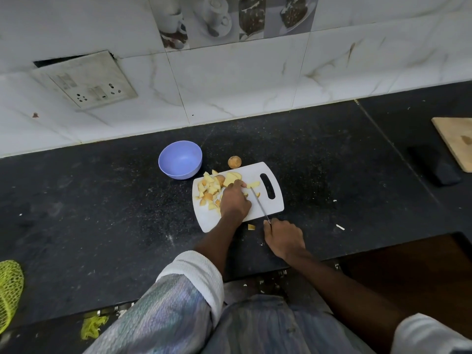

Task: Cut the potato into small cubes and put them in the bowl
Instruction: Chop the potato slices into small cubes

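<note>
On the board (265, 203), the left hand (233, 200) presses down on potato (231, 178) pieces to steady them beside the knife (259, 201), gripped by the right hand (283, 238) off the board's near edge, while the bowl (180, 159) waits empty just beyond its far-left corner.

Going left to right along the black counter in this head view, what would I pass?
Yellow-green mesh bag → blue bowl → white cutting board with potato pieces → wooden board.
</note>
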